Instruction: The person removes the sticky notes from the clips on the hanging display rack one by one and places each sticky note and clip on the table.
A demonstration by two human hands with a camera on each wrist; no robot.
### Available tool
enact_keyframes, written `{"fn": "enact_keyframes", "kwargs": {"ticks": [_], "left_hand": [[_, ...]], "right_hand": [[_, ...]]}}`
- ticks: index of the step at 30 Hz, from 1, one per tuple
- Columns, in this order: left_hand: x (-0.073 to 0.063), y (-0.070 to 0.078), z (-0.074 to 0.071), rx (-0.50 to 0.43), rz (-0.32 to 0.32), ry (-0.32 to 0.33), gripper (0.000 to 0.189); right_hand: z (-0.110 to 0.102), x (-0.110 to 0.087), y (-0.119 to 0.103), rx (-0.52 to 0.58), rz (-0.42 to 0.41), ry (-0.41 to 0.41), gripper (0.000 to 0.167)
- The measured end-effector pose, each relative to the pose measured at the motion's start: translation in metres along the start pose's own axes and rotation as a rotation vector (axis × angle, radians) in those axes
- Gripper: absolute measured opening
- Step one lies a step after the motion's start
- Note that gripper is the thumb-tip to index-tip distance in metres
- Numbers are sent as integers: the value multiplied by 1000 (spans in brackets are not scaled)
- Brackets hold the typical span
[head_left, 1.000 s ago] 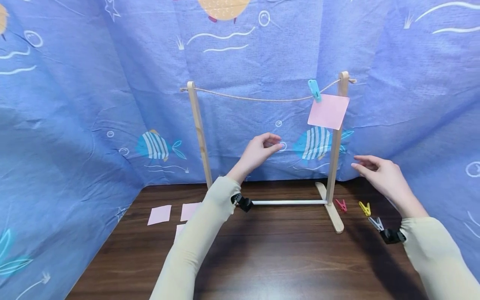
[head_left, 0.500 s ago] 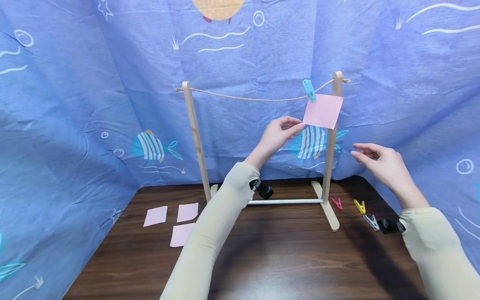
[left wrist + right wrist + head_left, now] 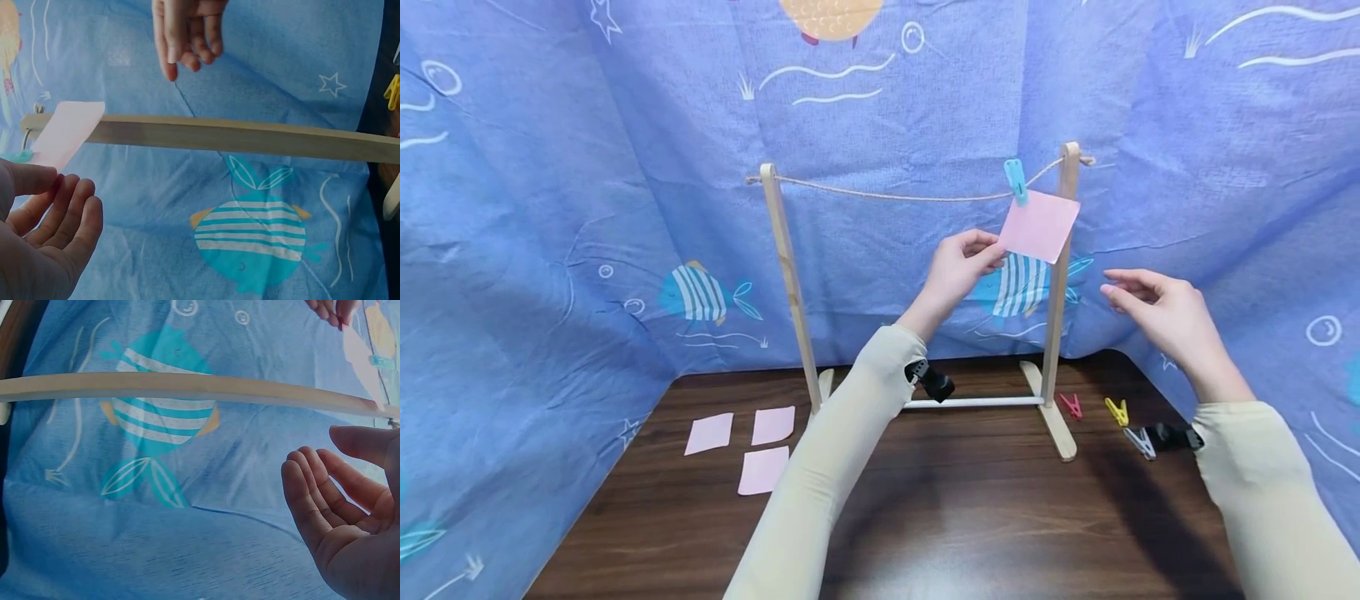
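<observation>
A pink paper square (image 3: 1040, 225) hangs tilted from the string (image 3: 895, 197), held near its upper left corner by a light blue clothespin (image 3: 1016, 181). My left hand (image 3: 958, 271) pinches the paper's lower left corner between thumb and index finger; the left wrist view shows this paper (image 3: 69, 128) at the fingertips. To the right of the rack my right hand (image 3: 1165, 317) hovers in the air, apart from the paper. In the right wrist view that hand (image 3: 344, 506) has loosely bent fingers and nothing between them.
A wooden rack with a right post (image 3: 1060, 283) and left post (image 3: 790, 283) stands on the dark table (image 3: 970, 517). Red (image 3: 1071, 406), yellow (image 3: 1117, 411) and grey (image 3: 1141, 442) clothespins lie at right. Three pink papers (image 3: 764, 471) lie at left. A blue curtain (image 3: 880, 108) hangs behind.
My left hand has moved right and up to the hanging paper and taken its lower left corner. The paper now tilts more. My right hand has risen slightly.
</observation>
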State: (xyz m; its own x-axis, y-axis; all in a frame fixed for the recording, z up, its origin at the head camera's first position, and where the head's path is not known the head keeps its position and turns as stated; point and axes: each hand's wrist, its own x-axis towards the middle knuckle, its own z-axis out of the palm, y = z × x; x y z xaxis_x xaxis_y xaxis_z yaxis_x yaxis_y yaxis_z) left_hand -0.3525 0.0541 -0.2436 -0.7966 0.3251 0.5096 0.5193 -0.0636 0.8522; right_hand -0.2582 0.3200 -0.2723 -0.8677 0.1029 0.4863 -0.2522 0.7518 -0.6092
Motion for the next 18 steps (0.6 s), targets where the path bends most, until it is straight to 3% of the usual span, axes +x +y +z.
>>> {"fn": "enact_keyframes", "kwargs": {"ticks": [18], "left_hand": [[4,1,-15,40,16,14,21]], "right_hand": [[-42,38,-73,185,-117,163,36]]}}
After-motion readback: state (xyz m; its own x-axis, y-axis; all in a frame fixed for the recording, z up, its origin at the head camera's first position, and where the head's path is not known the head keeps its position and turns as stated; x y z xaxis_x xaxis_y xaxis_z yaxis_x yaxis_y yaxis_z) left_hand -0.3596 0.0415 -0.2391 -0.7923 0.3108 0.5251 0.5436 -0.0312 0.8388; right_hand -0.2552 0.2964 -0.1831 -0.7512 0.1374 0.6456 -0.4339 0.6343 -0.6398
